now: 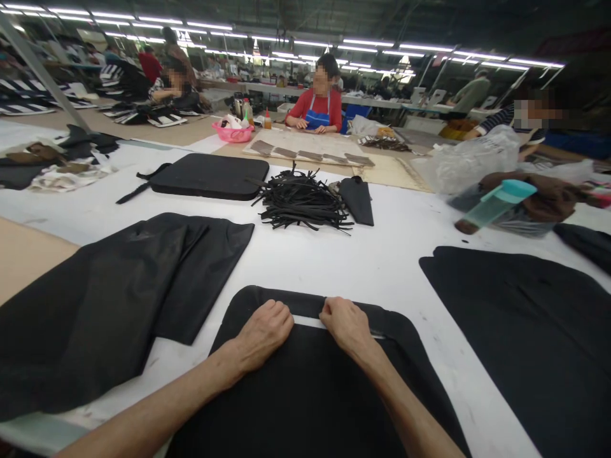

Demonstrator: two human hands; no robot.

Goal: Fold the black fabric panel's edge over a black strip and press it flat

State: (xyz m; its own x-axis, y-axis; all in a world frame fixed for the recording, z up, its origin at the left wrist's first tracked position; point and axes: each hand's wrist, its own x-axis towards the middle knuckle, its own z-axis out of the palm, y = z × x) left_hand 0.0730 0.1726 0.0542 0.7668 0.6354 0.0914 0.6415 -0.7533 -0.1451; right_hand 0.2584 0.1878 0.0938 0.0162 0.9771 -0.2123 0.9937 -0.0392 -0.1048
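A black, leather-like panel (296,394) with rounded corners lies flat in front of me. Along its far edge runs a folded black border (305,304), and a white strip (308,322) shows in the gap below it. My left hand (270,327) is closed, its curled fingers gripping the border left of the middle. A short way to the right, my right hand (346,324) grips the same border, fingers also closed. The fingertips of both hands are partly hidden.
To the left lie loose black sheets (95,305), to the right another black panel (525,318). Beyond are a pile of black strips (305,200), a padded black piece (210,176) and a teal-capped bottle (494,207). A person in red (312,105) sits across the table.
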